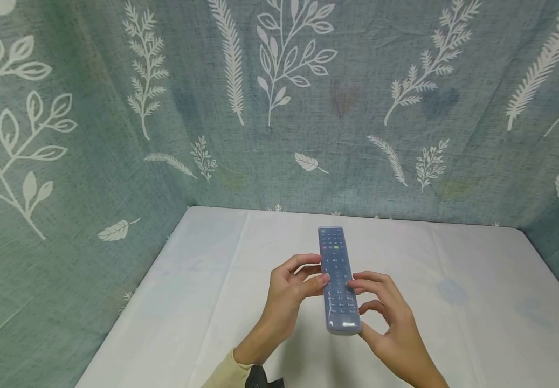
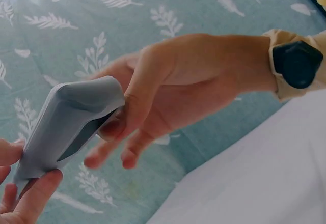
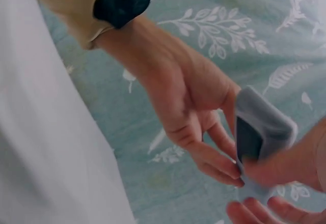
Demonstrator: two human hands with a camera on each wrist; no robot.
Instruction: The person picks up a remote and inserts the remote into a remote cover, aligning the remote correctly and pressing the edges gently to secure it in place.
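Both hands hold a long dark remote control (image 1: pixel 336 269), tilted above the white table. A clear, glossy sleeve covers it, and its buttons face up. My left hand (image 1: pixel 284 302) grips the left edge near the middle, thumb on the button face. My right hand (image 1: pixel 393 323) has its fingertips on the right edge and its thumb at the lower right corner. In the left wrist view, the right thumb presses the near end of the remote control (image 2: pixel 76 117), where the greyish cover shows a dark opening. That end of the remote control (image 3: pixel 275 122) also appears in the right wrist view.
A white cloth covers the table (image 1: pixel 240 242). Green fabric (image 1: pixel 260 161) printed with white leaves hangs behind it and along the left side. Black devices are strapped to the wrists over beige sleeves.
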